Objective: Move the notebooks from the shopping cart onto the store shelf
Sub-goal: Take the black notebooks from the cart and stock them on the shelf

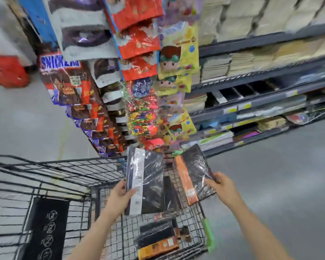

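My left hand (118,197) grips a shrink-wrapped black notebook with a white label strip (150,182), held upright above the wire shopping cart (68,169). Just to its right, my right hand (222,186) holds a second wrapped black notebook with an orange band (194,175), tilted over the cart's right side. More black-and-orange notebooks (158,239) lie in the cart's small upper basket near its green handle (208,235). The dark store shelf (261,85) with stacked notebooks and paper runs along the upper right.
A hanging display of candy and snack bags (139,87) stands straight ahead beyond the cart. A red object (8,71) sits on the floor at far left. Grey aisle floor (280,175) lies between the cart and the shelf.
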The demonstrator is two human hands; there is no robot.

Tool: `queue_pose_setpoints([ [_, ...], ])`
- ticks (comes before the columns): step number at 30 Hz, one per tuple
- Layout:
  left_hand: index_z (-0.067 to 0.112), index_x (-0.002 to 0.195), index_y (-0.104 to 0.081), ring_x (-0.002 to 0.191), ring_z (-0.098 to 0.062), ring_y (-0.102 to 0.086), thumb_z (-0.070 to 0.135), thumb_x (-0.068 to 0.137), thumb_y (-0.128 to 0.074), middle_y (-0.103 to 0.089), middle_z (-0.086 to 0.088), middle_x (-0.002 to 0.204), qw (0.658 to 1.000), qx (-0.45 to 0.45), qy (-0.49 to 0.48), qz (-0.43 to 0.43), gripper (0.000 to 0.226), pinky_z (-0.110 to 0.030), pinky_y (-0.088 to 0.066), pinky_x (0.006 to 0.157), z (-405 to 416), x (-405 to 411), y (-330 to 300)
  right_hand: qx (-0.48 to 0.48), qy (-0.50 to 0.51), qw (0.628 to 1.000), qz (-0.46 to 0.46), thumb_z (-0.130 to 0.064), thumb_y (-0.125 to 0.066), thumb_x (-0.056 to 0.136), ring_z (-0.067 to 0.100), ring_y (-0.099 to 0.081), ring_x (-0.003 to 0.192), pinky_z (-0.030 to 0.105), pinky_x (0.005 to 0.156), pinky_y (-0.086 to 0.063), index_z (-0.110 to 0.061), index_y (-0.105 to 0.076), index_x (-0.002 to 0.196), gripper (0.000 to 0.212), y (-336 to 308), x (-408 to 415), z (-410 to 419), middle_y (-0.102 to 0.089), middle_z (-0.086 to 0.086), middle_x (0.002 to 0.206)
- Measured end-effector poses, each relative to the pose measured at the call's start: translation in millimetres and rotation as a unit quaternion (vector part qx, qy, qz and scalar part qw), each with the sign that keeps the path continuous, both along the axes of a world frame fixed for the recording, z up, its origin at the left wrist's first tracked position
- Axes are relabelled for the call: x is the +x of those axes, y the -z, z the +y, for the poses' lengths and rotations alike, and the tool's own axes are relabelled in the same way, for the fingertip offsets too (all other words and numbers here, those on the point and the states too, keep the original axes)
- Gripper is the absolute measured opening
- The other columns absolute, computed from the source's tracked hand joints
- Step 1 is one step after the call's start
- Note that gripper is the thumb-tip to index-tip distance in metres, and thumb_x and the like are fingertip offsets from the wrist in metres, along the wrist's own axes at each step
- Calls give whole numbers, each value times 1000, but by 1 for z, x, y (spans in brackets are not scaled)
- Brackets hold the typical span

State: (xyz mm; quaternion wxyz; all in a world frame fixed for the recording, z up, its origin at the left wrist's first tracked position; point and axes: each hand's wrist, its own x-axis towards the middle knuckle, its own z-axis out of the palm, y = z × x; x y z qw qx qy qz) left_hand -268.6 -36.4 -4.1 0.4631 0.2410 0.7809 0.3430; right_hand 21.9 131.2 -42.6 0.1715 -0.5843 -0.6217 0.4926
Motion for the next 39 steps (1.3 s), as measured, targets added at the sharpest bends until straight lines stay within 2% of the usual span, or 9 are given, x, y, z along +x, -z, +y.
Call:
queue_pose_setpoints([
  [4, 9, 118, -50, 97, -23, -64, 59, 62, -74, -64, -13, 118, 999, 27, -23, 4, 79, -41, -48, 95, 42, 67, -13, 4, 26, 999, 30, -9, -70, 78, 14, -54, 66, 27, 64, -43, -14, -54, 70, 18, -9, 77, 30, -61, 9, 70],
  [7, 14, 111, -51, 92, -23, -63, 36, 80, -69, -65, -10, 114, 999, 36, -31, 22, 42, -42, -50, 90, 71, 133, -26, 7, 18, 999, 39, -3, -67, 80, 11, -53, 65, 12, 53, -40, 2, -56, 81, 11, -18, 147, 55, -62, 12, 75],
  [13, 5, 140, -31, 117, -26, -48, 22, 88, -61, -46, -15, 137, 994, 52, -91, -11, 62, -37, -36, 101, 127, 263, -27, 13, -2, 1000, 18, -2, -65, 81, -6, -58, 56, 6, 53, -42, 6, -60, 93, 15, -26, 274, 113, -63, -4, 70],
  [16, 16, 102, -51, 81, -9, -57, 9, 89, -58, -55, -3, 104, 994, 55, -97, -22, 16, -15, -45, 71, 159, 306, -28, 31, 11, 999, 14, 2, -64, 81, -6, -57, 54, 5, 52, -40, 5, -59, 87, 8, -33, 317, 138, -60, -2, 67],
  [19, 27, 75, -45, 69, 4, -54, 8, 87, -61, -54, 9, 85, 994, 70, -79, -29, 28, -14, -44, 67, 190, 331, -23, 46, 40, 998, 18, -2, -65, 81, -1, -60, 59, 5, 53, -41, 9, -61, 87, 13, -34, 350, 160, -63, 9, 71],
  [26, 9, 98, -57, 77, -24, -64, 10, 86, -63, -69, -19, 102, 995, 69, -57, -32, 14, -34, -52, 69, 261, 360, -16, 34, 76, 996, 16, -13, -68, 81, 17, -63, 67, 24, 63, -49, 6, -61, 92, 23, -29, 391, 225, -68, 12, 78],
  [30, 4, 107, -56, 85, -31, -66, 10, 86, -63, -68, -22, 104, 993, 79, -67, -57, 23, -40, -52, 78, 321, 364, -8, 40, 73, 996, 10, -13, -67, 82, 18, -61, 66, 15, 57, -45, 6, -60, 91, 22, -34, 393, 283, -66, 10, 75],
  [35, 14, 97, -53, 61, -9, -67, 15, 87, -62, -69, -14, 90, 991, 84, -74, -76, 14, -20, -50, 53, 405, 369, -1, 44, 66, 997, 9, -13, -66, 83, 9, -59, 64, 7, 49, -42, 3, -57, 88, 18, -41, 393, 362, -65, 7, 74],
  [39, 11, 97, -56, 63, -13, -67, 12, 86, -64, -71, -12, 89, 988, 86, -79, -97, 14, -30, -52, 63, 460, 373, 3, 35, 57, 998, 3, -14, -65, 83, 3, -62, 62, 5, 49, -42, 3, -59, 91, 20, -50, 392, 421, -68, 12, 82],
])
